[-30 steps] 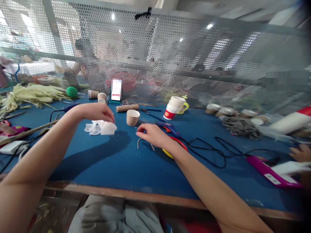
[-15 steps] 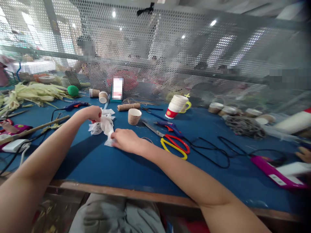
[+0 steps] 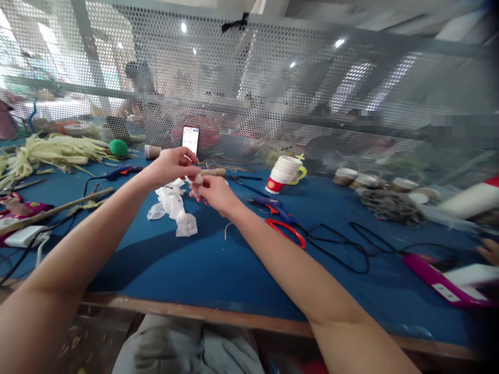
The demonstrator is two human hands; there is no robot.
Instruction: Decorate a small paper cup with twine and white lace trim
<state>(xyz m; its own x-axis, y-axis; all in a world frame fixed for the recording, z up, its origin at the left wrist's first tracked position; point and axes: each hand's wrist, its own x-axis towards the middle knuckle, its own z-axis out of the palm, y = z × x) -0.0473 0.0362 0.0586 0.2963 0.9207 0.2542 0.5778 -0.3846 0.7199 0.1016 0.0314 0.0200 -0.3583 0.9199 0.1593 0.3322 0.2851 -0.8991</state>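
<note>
Both hands meet above the middle of the blue table, pinching a small whitish, thin-looking scrap (image 3: 198, 179) between them. My left hand (image 3: 175, 165) is closed on its left side, and my right hand (image 3: 219, 193) grips it from the right with bent fingers. Just below them lies a crumpled heap of white, thin, translucent sheets (image 3: 171, 205). Behind the hands, a roll of brown twine (image 3: 214, 172) is partly covered. My right forearm hides most of the scissors, of which a red handle (image 3: 286, 231) shows.
A blue glue gun (image 3: 275, 206) and stacked paper cups (image 3: 284, 171) stand right of my hands. At the back a phone (image 3: 190, 140) leans on the perforated screen. Corn husks (image 3: 54, 153) lie left; grey cord (image 3: 390, 205) and a purple power strip (image 3: 446, 278) lie right.
Both hands have lifted off the white heap and moved up and to the right, coming together with a small whitish scrap between them. The small brown cup is now hidden behind my right hand.
</note>
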